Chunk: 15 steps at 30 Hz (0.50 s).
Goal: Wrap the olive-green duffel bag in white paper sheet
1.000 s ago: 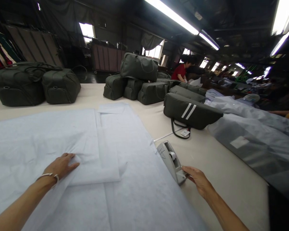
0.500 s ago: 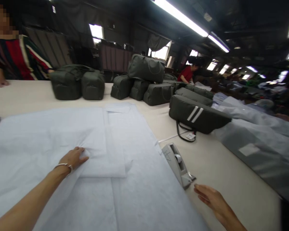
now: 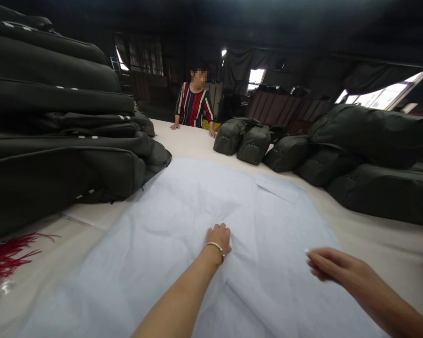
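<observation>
A large, pale bluish plastic sheet (image 3: 183,234) covers the table in front of me, wrinkled and folded over in layers. My left hand (image 3: 220,237), with a bangle at the wrist, presses on its middle with curled fingers, and creases run out from the fingertips. Over the sheet's right part hovers my right hand (image 3: 333,265), thumb and fingers pinched together. A small whitish bit, which looks like a piece of tape (image 3: 306,251), sticks out at the fingertips. A narrow folded flap (image 3: 273,188) lies near the sheet's far right corner.
Dark green bags (image 3: 56,173) are stacked high at the left. More dark bags (image 3: 254,143) stand along the far and right sides. Red tassel strands (image 3: 10,256) lie at the left edge. Across the table (image 3: 183,134), a person (image 3: 194,105) in a striped top rests both hands on it.
My view has swung left, so the bag stack appears and the tape dispenser is out of view. My right hand has moved from beside the dispenser to above the sheet; my left hand stays on it.
</observation>
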Motion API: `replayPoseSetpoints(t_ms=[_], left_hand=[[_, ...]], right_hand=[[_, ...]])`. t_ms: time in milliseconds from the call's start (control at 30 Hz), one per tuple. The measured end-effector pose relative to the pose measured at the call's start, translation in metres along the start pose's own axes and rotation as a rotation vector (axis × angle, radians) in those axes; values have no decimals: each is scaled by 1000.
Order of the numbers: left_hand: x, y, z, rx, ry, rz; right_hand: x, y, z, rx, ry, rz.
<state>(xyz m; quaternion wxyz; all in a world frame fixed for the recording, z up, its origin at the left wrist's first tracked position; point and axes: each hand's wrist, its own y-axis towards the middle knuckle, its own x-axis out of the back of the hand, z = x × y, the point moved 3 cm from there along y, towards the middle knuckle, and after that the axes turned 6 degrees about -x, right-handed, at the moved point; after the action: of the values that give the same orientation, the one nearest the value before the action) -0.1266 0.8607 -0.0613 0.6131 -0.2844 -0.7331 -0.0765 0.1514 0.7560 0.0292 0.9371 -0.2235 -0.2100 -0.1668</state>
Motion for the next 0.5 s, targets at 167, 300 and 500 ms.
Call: replayPoseSetpoints(t_ms=[167,300,500], left_hand=[[-4,4,2,-16,-24,-31],[-10,4,3,-40,-49,-46],[-16,6,5,-48,-76,-20]], right_hand=[[-127,90,67,32,-92,306],[-174,159,69,-20,-236,257],[-186,207,56,-141,-573,218]])
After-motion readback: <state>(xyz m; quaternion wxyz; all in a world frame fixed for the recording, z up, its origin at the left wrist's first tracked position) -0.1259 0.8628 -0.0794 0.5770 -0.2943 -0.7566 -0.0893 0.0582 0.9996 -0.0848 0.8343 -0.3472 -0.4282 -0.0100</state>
